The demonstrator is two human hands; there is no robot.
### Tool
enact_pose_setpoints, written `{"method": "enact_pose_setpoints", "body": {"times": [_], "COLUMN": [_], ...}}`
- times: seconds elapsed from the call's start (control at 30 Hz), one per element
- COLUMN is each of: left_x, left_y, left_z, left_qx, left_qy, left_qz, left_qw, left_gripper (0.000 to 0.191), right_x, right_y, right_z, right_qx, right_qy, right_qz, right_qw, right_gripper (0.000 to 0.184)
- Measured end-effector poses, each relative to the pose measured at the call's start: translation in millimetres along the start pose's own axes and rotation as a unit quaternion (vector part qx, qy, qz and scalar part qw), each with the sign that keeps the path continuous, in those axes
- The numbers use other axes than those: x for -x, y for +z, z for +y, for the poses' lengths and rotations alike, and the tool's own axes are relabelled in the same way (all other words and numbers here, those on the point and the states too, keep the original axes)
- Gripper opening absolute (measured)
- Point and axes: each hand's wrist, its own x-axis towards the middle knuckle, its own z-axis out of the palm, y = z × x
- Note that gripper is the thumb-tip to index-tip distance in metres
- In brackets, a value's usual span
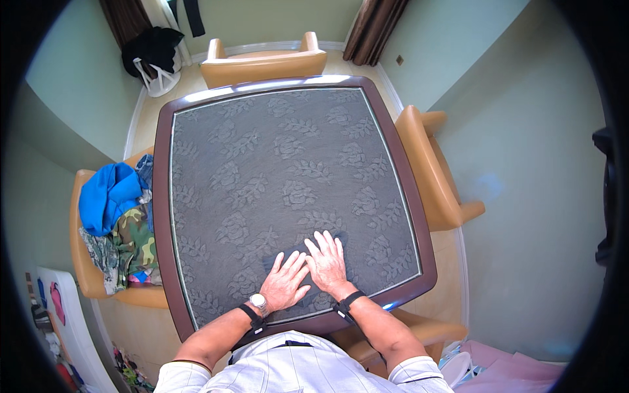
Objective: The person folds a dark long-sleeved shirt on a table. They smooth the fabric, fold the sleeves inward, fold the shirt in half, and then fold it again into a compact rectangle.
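Both my hands lie palm down near the front of the table, over a thin dark cloth (pixel 311 286) that blends with the tabletop. My left hand (pixel 284 287) has its fingers spread, a watch and a black strap at the wrist. Angled forward beside it, my right hand (pixel 325 265) almost touches the left at the fingertips; its wrist bears a black strap. Neither hand grips anything. Much of the cloth is hidden under them. Around it stretches the dark grey table surface (pixel 265 162), patterned with roses and leaves, within a reddish-brown rim (pixel 417 211).
Tan chairs stand at the far side (pixel 265 66) and right (pixel 427 177). The left chair (pixel 88 275) holds a blue garment (pixel 108 196) and camouflage clothing (pixel 137 233). Another chair (pixel 422 329) is close by my right arm. A white stool (pixel 159 83) bears black cloth.
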Motion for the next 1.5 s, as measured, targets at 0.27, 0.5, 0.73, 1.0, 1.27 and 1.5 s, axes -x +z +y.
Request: {"method": "enact_pose_setpoints", "body": {"times": [0.27,0.5,0.73,1.0,1.27,1.5], "left_x": [7.3,41.7,50.0,56.3,31.9,25.2], "left_y": [9.2,-7.4,-23.2,-30.2,-44.2,-37.6], "left_z": [-5.9,-22.7,-22.8,-9.2,4.6,29.3], "left_qx": [0.008,-0.079,-0.089,0.123,0.070,0.053], "left_qy": [-0.064,-0.127,-0.174,-0.260,-0.153,-0.065], "left_qz": [0.015,-0.007,0.033,0.155,0.153,0.060], "left_qw": [0.998,0.989,0.980,0.945,0.974,0.995], "left_gripper": [0.082,0.088,0.079,0.072,0.071,0.069], "right_x": [0.0,-1.3,-6.2,24.1,60.0,35.4], "right_y": [8.1,8.4,-4.2,-52.0,-31.4,-34.3], "right_z": [4.8,7.7,17.2,37.3,43.4,28.3], "right_qx": [-0.031,-0.011,-0.071,-0.201,-0.084,-0.144], "right_qy": [-0.003,-0.014,-0.026,0.288,0.221,0.266], "right_qz": [0.002,0.017,0.042,0.098,0.093,-0.037], "right_qw": [1.000,1.000,0.996,0.931,0.967,0.953], "right_gripper": [0.049,0.049,0.055,0.052,0.052,0.045]}}
